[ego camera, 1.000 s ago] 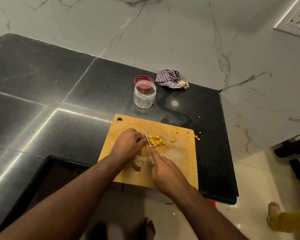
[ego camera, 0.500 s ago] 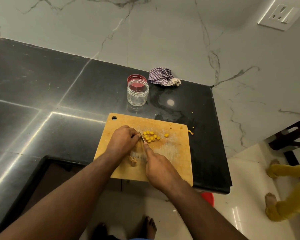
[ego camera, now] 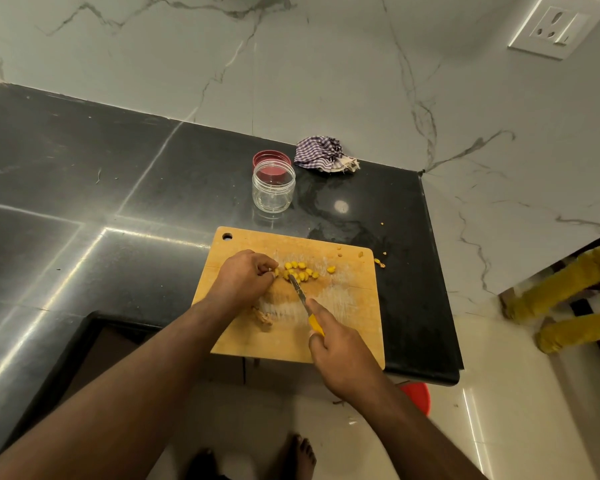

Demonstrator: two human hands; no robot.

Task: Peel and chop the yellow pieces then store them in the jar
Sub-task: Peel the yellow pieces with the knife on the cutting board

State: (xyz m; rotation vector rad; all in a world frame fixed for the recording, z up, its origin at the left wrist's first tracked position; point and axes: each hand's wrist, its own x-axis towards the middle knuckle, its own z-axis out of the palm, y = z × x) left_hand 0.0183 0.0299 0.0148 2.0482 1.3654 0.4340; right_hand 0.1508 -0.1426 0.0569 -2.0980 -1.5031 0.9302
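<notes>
Left hand (ego camera: 245,276) fingers (ego camera: 269,268) pinch a yellow piece on the cutting board (ego camera: 354,313). Right hand (ego camera: 340,358) grips the knife (ego camera: 300,292), tip among the chopped yellow pieces (ego camera: 300,270). The open jar (ego camera: 273,185) stands on the tabletop (ego camera: 118,188) at 12 o'clock from the board.

dim warm light | glare spot on countertop (ego camera: 341,206) | wide-angle edge bend | sharp
</notes>
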